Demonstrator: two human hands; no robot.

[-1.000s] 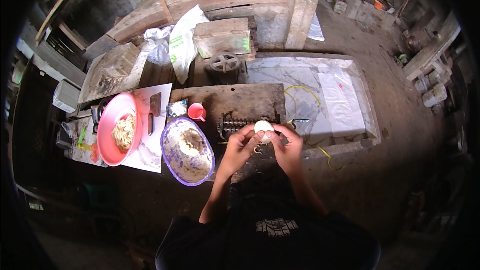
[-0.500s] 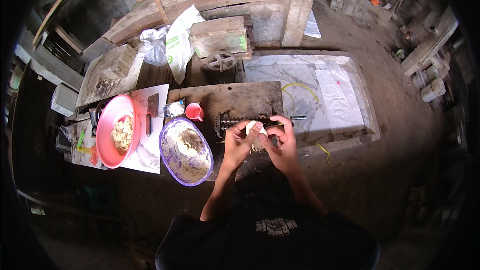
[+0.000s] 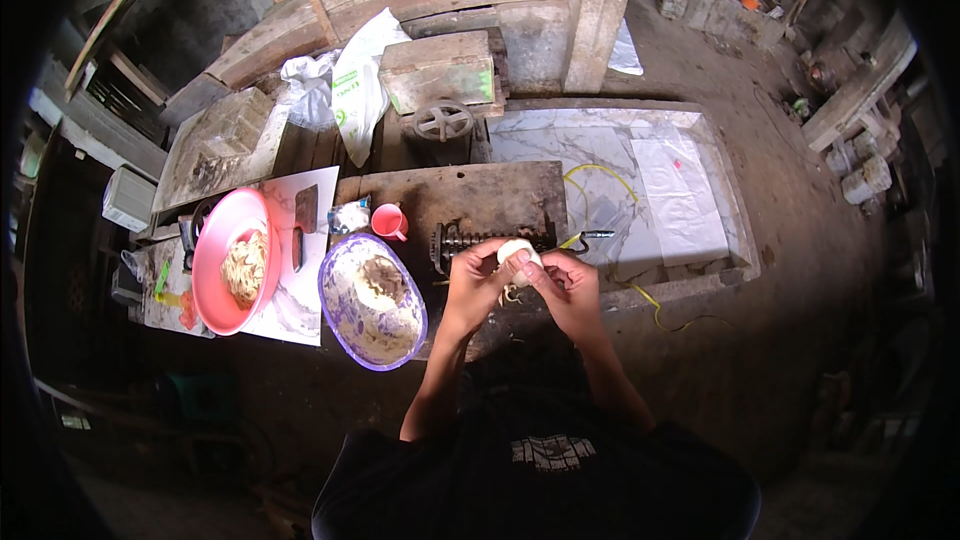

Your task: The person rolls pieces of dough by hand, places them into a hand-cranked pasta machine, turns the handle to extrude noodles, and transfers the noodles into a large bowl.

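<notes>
While both hands point(image 3: 520, 275) pinch it | dough lump point(image 3: 518, 254) between fingertips

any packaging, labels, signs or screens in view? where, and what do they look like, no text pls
White plastic sack: back of the bench, left of the green-edged wooden box, slumped upright, white with green printing.
Crumpled clear plastic bag: just left of the sack, whitish.
Small packet: beside the pink cup, pale with blue.
No signs or screens visible.

Both forearms reach forward from the body and meet in front of the chest. The left hand point(image 3: 475, 285) curls its fingers inward, thumb up. The right hand point(image 3: 562, 285) faces it, fingertips touching the left's, both closed together around something small between them.
</notes>
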